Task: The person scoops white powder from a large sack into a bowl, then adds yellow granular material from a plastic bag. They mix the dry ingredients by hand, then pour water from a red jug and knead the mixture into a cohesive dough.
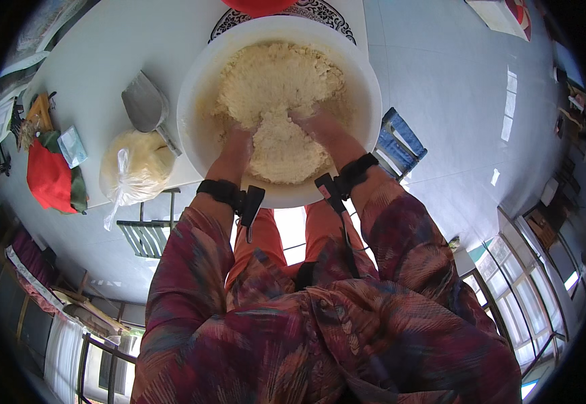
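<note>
A large white basin (279, 30) stands at the table's edge before me, holding a pale, crumbly flour mixture (283, 76). My left hand (245, 129) and my right hand (308, 118) are both sunk in that mixture, near the middle of the basin. Their fingers are buried and blurred, so how they are held is hidden. Around each wrist is a black strap with a small device. A metal scoop (146, 103) lies left of the basin, its handle against a tied clear plastic bag (139, 164) with pale yellowish contents.
The white table (91, 65) reaches left under the basin. A red cloth (50, 177) and a light blue packet (72, 146) lie at its left. Behind the basin are a patterned black-and-white mat (323, 12) and a red object (260, 6). Stools stand at the lower left (146, 237) and right (399, 141).
</note>
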Motion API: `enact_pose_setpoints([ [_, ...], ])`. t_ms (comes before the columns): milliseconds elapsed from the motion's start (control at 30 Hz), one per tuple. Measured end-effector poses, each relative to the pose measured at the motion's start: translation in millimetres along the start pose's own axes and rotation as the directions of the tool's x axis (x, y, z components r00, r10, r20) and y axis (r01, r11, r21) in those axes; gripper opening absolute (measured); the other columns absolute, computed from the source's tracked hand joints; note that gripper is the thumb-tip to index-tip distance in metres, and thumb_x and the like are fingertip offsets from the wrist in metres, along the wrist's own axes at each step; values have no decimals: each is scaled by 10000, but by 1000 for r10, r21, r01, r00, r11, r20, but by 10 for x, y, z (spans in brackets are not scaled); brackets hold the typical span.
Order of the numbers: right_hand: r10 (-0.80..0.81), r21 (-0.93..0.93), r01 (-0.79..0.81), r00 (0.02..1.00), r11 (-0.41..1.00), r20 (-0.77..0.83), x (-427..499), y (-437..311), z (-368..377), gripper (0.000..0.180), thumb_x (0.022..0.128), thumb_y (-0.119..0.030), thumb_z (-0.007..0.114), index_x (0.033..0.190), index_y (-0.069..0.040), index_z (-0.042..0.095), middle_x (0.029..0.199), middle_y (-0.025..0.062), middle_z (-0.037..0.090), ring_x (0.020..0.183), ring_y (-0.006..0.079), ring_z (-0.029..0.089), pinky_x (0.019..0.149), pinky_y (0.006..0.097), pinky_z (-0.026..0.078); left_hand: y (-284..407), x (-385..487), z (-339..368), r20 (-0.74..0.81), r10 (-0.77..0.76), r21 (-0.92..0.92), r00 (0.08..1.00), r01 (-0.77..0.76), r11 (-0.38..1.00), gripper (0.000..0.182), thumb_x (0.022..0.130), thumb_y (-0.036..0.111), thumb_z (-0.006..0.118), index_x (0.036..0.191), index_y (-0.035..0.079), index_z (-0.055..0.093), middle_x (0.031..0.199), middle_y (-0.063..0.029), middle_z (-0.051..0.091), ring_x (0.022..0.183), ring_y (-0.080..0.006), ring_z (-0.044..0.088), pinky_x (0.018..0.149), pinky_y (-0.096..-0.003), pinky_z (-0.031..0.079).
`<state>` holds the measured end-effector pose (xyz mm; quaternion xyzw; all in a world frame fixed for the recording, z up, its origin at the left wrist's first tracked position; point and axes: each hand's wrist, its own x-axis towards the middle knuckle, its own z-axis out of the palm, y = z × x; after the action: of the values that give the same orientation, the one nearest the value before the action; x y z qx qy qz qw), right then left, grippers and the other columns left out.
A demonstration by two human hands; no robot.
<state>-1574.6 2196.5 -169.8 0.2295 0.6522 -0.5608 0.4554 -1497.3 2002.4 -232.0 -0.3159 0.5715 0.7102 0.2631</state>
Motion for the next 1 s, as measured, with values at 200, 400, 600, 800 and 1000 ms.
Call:
enact_pose_setpoints([
  [200, -167, 5, 167, 986, 986, -3, -248, -178, 138, 543, 739, -70, 676, 1243, -35, 477, 935, 99, 633, 812, 154, 577, 714, 289, 478, -151, 72, -201, 130, 466, 755, 875, -392, 525, 202, 798, 47, 541, 981, -16, 600, 1041, -198, 600, 944, -325, 581, 807, -366, 463],
  [400, -476, -162, 455, 871, 875, -124, -489, -177, 217, 510, 733, 49, 578, 1229, -36, 496, 1049, 101, 621, 967, 167, 572, 836, 289, 458, 623, -306, 462, -151, 148, -86, 977, -162, 983, 244, 856, 43, 499, 1088, -5, 556, 1066, -113, 600, 923, -201, 582, 784, -310, 463],
  [600, -483, 101, 502, 860, 859, -166, -719, -152, 199, 509, 729, 45, 576, 1226, -5, 483, 1097, 94, 601, 1010, 175, 551, 887, 288, 431, 902, -790, 547, -39, 227, 107, 973, -222, 969, 367, 853, 115, 573, 1197, 18, 492, 1089, -47, 576, 959, -184, 551, 835, -294, 444],
  [800, -430, 27, 454, 860, 891, -273, -757, 74, 39, 427, 793, -17, 585, 1213, -6, 513, 1047, 73, 601, 970, 149, 536, 826, 267, 435, 771, -866, 453, -150, 134, 77, 980, -124, 989, 371, 868, 175, 573, 1193, 13, 493, 1079, -50, 570, 918, -174, 545, 812, -301, 443],
  [1000, -316, 239, 397, 895, 886, -316, -790, 381, -48, 363, 884, -169, 561, 1192, 19, 517, 1104, 84, 568, 961, 166, 523, 830, 274, 413, 581, -1055, 495, -265, 30, -329, 964, -119, 937, 472, 923, 374, 492, 1247, 33, 466, 1166, -64, 542, 1000, -173, 526, 855, -303, 426],
])
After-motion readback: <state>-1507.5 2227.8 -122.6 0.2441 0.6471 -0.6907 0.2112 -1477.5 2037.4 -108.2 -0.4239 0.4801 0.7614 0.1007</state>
